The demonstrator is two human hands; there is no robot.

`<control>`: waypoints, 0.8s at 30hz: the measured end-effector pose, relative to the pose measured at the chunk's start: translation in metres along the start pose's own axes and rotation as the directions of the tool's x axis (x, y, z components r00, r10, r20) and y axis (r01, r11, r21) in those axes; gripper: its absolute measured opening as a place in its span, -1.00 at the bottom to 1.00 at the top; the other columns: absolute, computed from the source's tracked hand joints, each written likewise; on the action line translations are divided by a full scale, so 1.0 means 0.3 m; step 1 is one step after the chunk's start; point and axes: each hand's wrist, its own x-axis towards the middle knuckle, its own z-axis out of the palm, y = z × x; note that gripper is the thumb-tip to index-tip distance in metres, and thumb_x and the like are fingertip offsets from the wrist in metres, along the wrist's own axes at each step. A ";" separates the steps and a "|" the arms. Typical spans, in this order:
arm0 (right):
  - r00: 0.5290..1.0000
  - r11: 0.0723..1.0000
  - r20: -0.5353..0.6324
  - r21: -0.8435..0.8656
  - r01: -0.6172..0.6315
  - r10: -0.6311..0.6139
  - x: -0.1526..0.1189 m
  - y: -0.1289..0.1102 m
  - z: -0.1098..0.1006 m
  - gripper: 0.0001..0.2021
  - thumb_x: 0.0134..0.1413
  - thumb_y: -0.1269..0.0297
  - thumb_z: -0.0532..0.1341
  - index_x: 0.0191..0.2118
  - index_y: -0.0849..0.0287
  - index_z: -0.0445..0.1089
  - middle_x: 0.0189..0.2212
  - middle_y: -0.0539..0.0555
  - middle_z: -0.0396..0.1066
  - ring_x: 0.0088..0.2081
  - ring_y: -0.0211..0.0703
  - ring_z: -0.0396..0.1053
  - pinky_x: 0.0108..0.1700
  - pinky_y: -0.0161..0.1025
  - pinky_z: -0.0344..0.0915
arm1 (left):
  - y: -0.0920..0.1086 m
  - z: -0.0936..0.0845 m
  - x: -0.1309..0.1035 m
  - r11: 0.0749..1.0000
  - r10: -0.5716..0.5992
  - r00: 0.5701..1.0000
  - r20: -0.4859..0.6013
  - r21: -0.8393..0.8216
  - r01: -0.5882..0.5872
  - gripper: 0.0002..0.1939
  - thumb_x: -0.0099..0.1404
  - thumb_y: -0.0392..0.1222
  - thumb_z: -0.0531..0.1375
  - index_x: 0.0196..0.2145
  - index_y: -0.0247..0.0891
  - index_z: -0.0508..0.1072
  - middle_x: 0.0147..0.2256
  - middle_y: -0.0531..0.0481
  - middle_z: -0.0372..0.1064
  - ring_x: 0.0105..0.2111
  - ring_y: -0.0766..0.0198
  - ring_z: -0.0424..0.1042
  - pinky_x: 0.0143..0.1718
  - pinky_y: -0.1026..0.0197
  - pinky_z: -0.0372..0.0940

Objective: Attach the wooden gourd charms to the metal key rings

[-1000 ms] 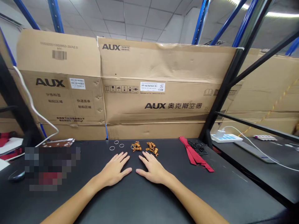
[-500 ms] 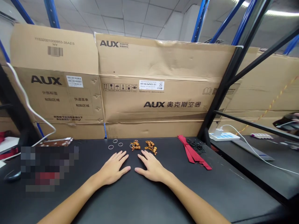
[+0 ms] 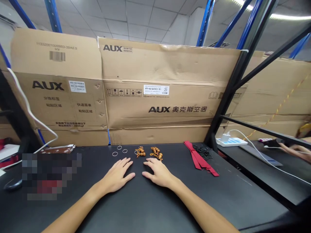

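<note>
My left hand (image 3: 118, 174) rests palm down on the black table (image 3: 136, 207), fingers apart, holding nothing. Facing it, my right hand (image 3: 159, 173) also lies on the tabletop with its fingers spread and nothing in them. Just beyond the fingertips sit two small clusters of brown gourd-shaped beads on orange cord, a left cluster (image 3: 142, 152) and a right cluster (image 3: 156, 152). Several thin pale rings (image 3: 115, 154) lie past my left fingers. Off to the right are red fabric strips (image 3: 200, 160), beside a heap of black loops (image 3: 203, 152).
Cardboard panels (image 3: 155, 113) stand along the table's back edge. A black metal post (image 3: 218, 126) rises at the back right. Beyond it are a white power strip (image 3: 231, 141) and another person's hand (image 3: 295, 150). A blurred patch covers items at left, near a dark mouse-like object (image 3: 13, 184).
My right hand has shifted slightly right and its fingers have drawn in a little. My left hand is nearly still. At far right, the other person's hand has come further into view.
</note>
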 end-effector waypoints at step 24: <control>0.952 0.930 -0.189 -0.234 -0.281 0.240 0.042 0.072 0.008 -0.77 0.23 0.32 0.03 -0.17 0.16 0.43 -0.13 0.19 0.37 -0.09 0.04 0.22 -0.11 -0.11 0.22 | -0.092 0.002 0.035 0.891 -0.381 0.889 -0.253 0.154 0.426 -0.35 0.33 0.19 -0.06 0.18 -0.33 0.23 0.16 -0.26 0.23 0.17 -0.10 0.17 0.16 -0.07 0.05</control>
